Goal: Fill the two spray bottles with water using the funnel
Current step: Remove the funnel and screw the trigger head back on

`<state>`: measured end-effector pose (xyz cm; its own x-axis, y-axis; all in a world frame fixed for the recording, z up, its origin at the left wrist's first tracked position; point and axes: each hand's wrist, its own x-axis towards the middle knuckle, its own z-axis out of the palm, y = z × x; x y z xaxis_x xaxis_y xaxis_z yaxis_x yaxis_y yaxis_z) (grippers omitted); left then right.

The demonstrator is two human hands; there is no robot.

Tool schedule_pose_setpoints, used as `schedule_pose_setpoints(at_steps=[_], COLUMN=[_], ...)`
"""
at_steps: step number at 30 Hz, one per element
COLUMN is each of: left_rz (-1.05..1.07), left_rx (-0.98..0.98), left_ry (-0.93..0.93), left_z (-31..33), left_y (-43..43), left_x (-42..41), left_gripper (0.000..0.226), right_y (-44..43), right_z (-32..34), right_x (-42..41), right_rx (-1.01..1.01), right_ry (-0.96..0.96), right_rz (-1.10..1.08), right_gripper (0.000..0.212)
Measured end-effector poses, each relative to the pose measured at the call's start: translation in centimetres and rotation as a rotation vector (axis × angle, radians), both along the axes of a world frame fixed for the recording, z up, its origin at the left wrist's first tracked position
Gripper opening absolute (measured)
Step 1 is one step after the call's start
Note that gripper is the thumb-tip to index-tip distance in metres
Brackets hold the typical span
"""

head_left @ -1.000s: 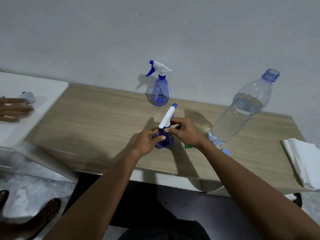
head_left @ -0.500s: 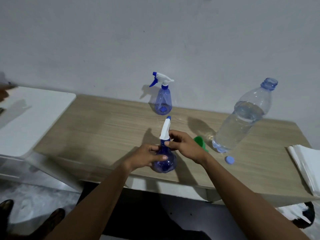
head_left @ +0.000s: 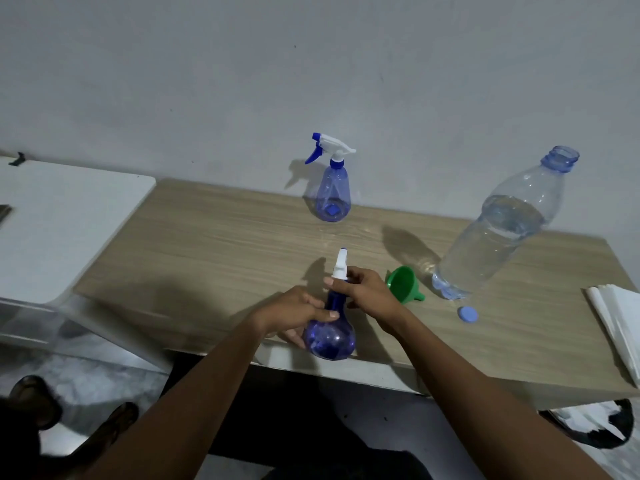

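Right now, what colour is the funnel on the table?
Green; the funnel shows clearly in the head view.

Bare table (head_left: pixel 214 258) lies open leftward; funnel (head_left: pixel 403 283) and water bottle (head_left: pixel 498 230) crowd the right.

No words, labels, brand marks or numbers can be read anywhere in view.
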<state>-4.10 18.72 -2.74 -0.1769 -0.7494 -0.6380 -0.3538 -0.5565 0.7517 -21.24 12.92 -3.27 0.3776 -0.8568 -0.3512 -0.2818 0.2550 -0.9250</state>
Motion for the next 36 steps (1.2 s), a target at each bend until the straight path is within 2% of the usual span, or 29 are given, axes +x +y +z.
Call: schedule_pose_setpoints(at_steps=[8, 30, 36], left_rz=[-0.040, -0.059, -0.080], left_rx=[0.068, 0.046, 0.018], left_ry=[-0.030, -0.006, -0.029], left_z=[0.7, 1.0, 1.7], left_y=[-0.2, -0.9, -2.0], left_x=[0.3, 0.6, 0.6], left_gripper=[0.034, 0.034, 0.035], right_y=[0.1, -0.5, -1.2], right_z=[0.1, 0.7, 1.1], right_x=[0.0, -0.1, 0.0], right_rx=[0.046, 0.088, -0.016], right_ry=[0.039, 0.054, 0.056], right_rz=[0.069, 0.077, -0.129], right_gripper=[0.043, 0.039, 0.043])
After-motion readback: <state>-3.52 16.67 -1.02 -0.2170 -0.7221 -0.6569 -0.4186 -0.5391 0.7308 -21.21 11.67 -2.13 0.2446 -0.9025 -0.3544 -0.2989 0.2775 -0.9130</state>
